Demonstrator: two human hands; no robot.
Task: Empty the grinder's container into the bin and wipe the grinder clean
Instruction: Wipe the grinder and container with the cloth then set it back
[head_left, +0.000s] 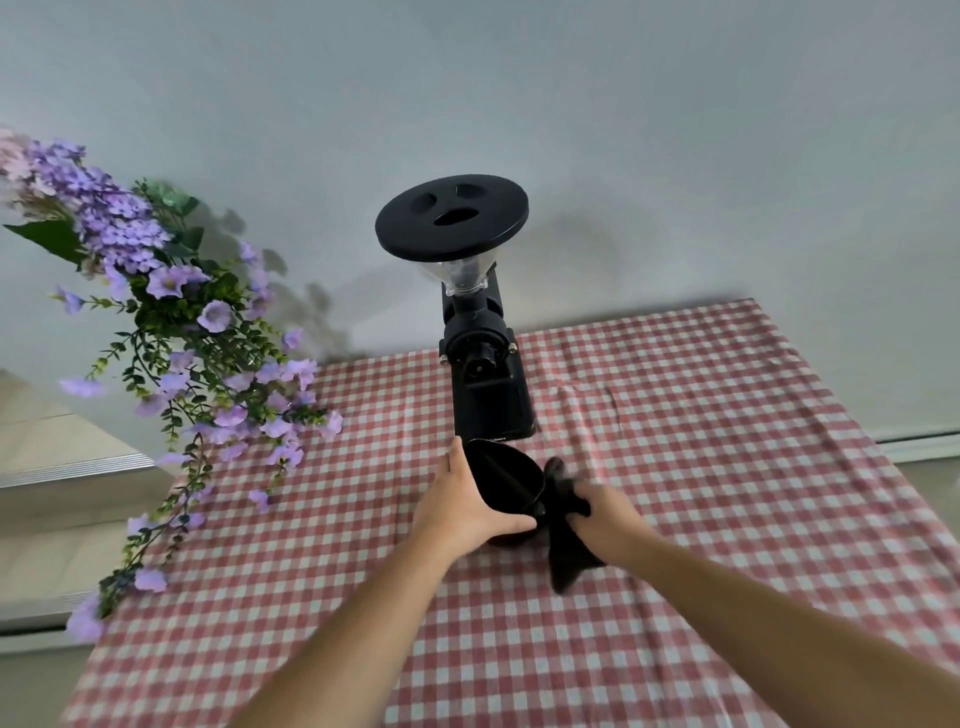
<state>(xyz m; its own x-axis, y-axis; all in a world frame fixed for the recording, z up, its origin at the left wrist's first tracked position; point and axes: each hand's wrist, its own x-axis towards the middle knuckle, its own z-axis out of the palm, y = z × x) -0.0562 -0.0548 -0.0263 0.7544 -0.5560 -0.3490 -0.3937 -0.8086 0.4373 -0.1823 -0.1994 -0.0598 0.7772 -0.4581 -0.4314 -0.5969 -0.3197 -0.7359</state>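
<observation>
Left hand (457, 499) gripped black round grinder container (506, 478); right hand (602, 512) clenched dark cloth (566, 540) at its rim. Wiping seemingly begun; tall black grinder (483, 364) likely unwiped.

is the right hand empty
No, the right hand grips a black cloth beside the container that the left hand holds.

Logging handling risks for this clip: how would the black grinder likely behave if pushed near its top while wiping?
The grinder looks tall on a narrow base, with a wide hopper lid on top, so it may tip rather than slide. It stands on a wrinkled checked tablecloth, which could shift under it.
</observation>
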